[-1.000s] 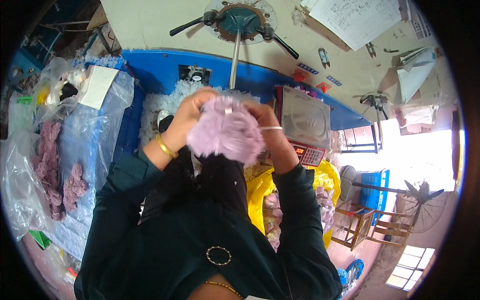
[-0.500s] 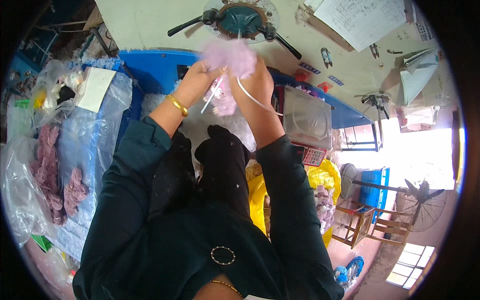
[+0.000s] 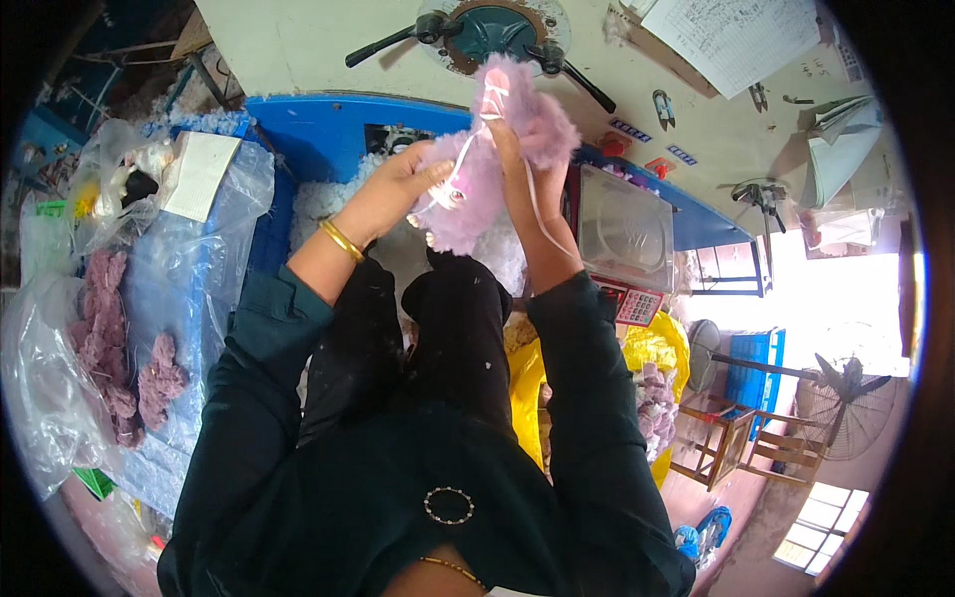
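Note:
A fluffy lilac plush toy (image 3: 468, 204) is held up between my two hands, just in front of the work table. Its small face, with an eye, is toward the lower left, and a smooth pink ear lining (image 3: 494, 92) shows at the top. My left hand (image 3: 398, 189) pinches the toy's left side. Around its other side my right hand (image 3: 517, 169) is closed, the fingers partly hidden by fur. A thin white ribbon (image 3: 461, 164) lies over the fur; another strand hangs along my right wrist.
Beyond the toy, a teal round fitting (image 3: 492, 32) with black handles is set in the table. Left stands a plastic-lined blue bin (image 3: 189, 289) with mauve plush pieces (image 3: 99, 328). White stuffing (image 3: 313, 214) lies ahead; a scale (image 3: 627, 224) and yellow bag (image 3: 657, 343) are right.
The toy has come away from the teal fitting, lower and toward me, and turned so its face and pink ear lining show. Both hands keep hold of it.

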